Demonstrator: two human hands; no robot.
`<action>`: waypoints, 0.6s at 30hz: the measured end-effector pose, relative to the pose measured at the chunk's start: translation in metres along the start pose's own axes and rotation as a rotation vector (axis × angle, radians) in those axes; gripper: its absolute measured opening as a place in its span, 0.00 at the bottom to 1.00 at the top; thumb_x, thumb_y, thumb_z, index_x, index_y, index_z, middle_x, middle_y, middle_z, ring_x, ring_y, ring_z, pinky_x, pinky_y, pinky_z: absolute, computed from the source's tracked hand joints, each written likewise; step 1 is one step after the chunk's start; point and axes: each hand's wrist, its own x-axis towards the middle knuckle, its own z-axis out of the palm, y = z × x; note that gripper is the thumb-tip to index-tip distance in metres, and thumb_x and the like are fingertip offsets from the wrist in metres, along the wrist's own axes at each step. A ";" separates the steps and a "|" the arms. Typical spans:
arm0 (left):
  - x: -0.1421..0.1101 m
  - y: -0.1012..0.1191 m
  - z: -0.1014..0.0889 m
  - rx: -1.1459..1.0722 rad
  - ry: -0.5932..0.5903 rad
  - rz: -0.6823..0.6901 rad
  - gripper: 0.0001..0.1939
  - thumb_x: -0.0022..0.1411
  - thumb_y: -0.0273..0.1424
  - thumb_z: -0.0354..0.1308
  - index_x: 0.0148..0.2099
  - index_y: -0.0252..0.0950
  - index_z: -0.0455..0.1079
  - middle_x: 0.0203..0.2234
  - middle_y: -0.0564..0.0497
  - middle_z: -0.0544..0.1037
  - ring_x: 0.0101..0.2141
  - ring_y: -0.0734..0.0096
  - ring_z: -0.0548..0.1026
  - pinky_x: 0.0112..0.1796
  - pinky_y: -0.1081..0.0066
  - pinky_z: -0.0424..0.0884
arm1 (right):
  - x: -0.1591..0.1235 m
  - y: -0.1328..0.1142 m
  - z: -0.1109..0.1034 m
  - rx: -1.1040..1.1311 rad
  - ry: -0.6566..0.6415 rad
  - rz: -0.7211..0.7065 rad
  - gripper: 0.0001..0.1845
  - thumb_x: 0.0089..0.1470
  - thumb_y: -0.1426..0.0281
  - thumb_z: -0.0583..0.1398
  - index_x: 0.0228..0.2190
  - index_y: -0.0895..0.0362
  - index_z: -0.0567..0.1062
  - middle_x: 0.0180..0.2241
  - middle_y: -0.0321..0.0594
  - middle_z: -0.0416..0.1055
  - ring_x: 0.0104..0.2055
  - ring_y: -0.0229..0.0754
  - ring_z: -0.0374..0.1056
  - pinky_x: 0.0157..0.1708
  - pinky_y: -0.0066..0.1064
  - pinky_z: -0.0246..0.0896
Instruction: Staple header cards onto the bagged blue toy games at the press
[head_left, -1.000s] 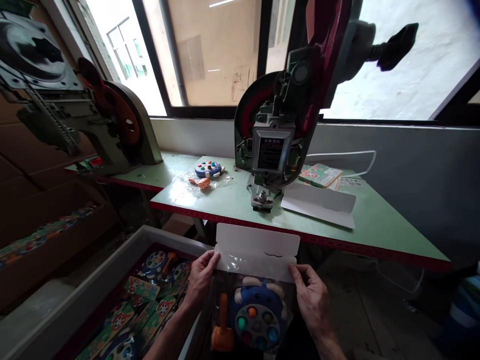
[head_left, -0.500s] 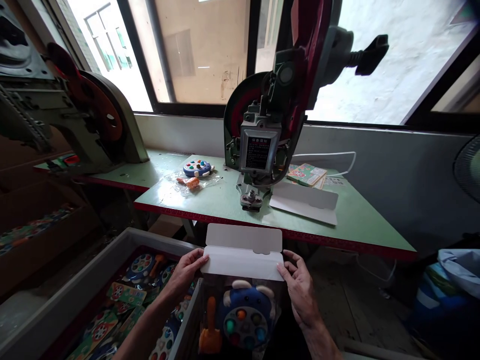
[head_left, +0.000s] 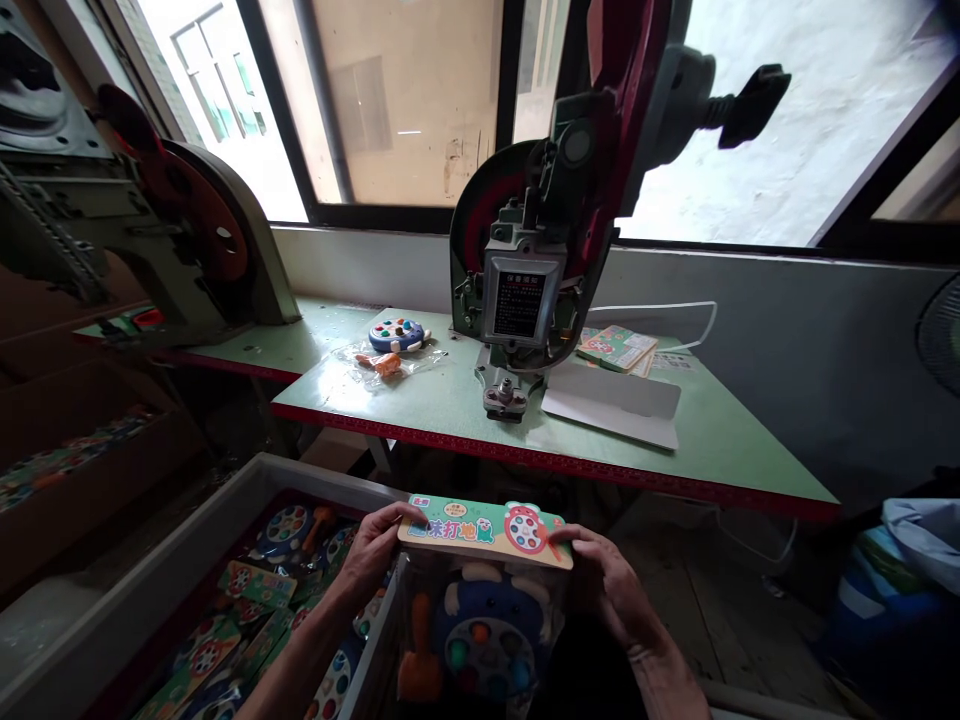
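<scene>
Now, there it was, the printed card (head_left: 487,548) lying straight across the top of the clear bag (head_left: 556,595), low in the middle of the view and just short of the table! The left hand (head_left: 371,550) had the card's left end in a pinch, the right hand (head_left: 611,580) had the right end, and the two stood well apart with the whole strip between them. Where the right thumb sat, you could not tell. Below the card, inside the bag, came the blue toy (head_left: 491,640) with its ring of coloured knobs, and just beside it on the left, an orange hammer (head_left: 421,655), head down. Over to the left, a grey bin (head_left: 300,477) held more toys and cards in a jumble, right beneath the left forearm. Up on the green table (head_left: 352,400), the pressing machine (head_left: 521,300) stood behind the hands, with a folded white card (head_left: 611,408) near its foot on the right and a small pile of printed cards (head_left: 616,346) behind that. On the machine's other side, another toy (head_left: 397,335) sat near a second hammer (head_left: 384,363) on crinkled plastic.
</scene>
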 end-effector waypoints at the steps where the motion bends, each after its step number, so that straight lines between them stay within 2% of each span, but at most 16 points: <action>1: 0.000 0.000 0.000 0.022 0.005 -0.002 0.12 0.59 0.39 0.65 0.33 0.36 0.82 0.31 0.50 0.79 0.31 0.68 0.74 0.33 0.74 0.67 | 0.000 0.001 -0.001 -0.017 -0.013 -0.004 0.19 0.46 0.54 0.67 0.32 0.57 0.83 0.36 0.48 0.83 0.37 0.55 0.78 0.36 0.42 0.72; 6: -0.003 0.005 0.003 0.046 0.062 -0.084 0.12 0.54 0.35 0.61 0.35 0.36 0.84 0.30 0.49 0.82 0.32 0.64 0.76 0.32 0.73 0.68 | 0.003 0.003 -0.009 -0.142 -0.079 -0.049 0.20 0.46 0.56 0.72 0.39 0.55 0.83 0.43 0.47 0.82 0.47 0.56 0.77 0.46 0.44 0.73; 9: -0.007 0.009 0.006 0.112 0.058 -0.039 0.17 0.57 0.37 0.58 0.41 0.35 0.85 0.40 0.44 0.85 0.41 0.55 0.78 0.37 0.69 0.72 | 0.005 0.007 -0.009 -0.195 -0.017 -0.134 0.21 0.48 0.55 0.71 0.40 0.55 0.83 0.45 0.48 0.82 0.47 0.55 0.77 0.45 0.43 0.73; 11: -0.011 0.012 0.009 0.171 0.029 0.009 0.19 0.59 0.39 0.61 0.47 0.36 0.84 0.43 0.44 0.85 0.43 0.54 0.78 0.40 0.68 0.73 | 0.005 0.011 -0.009 -0.225 0.042 -0.186 0.21 0.48 0.54 0.71 0.39 0.55 0.83 0.45 0.48 0.82 0.47 0.54 0.77 0.43 0.41 0.74; 14: -0.016 0.017 0.016 0.254 0.034 0.035 0.22 0.57 0.42 0.66 0.51 0.36 0.81 0.32 0.48 0.83 0.34 0.60 0.79 0.35 0.70 0.72 | 0.006 0.017 -0.010 -0.250 0.136 -0.236 0.20 0.47 0.54 0.71 0.38 0.55 0.83 0.42 0.47 0.83 0.45 0.53 0.78 0.43 0.40 0.75; 18: -0.018 0.029 0.026 0.299 0.079 0.083 0.20 0.58 0.43 0.66 0.47 0.36 0.81 0.22 0.53 0.78 0.24 0.67 0.74 0.27 0.72 0.69 | 0.010 0.017 -0.014 -0.277 0.241 -0.264 0.20 0.46 0.54 0.72 0.36 0.55 0.83 0.37 0.45 0.83 0.41 0.51 0.78 0.41 0.40 0.76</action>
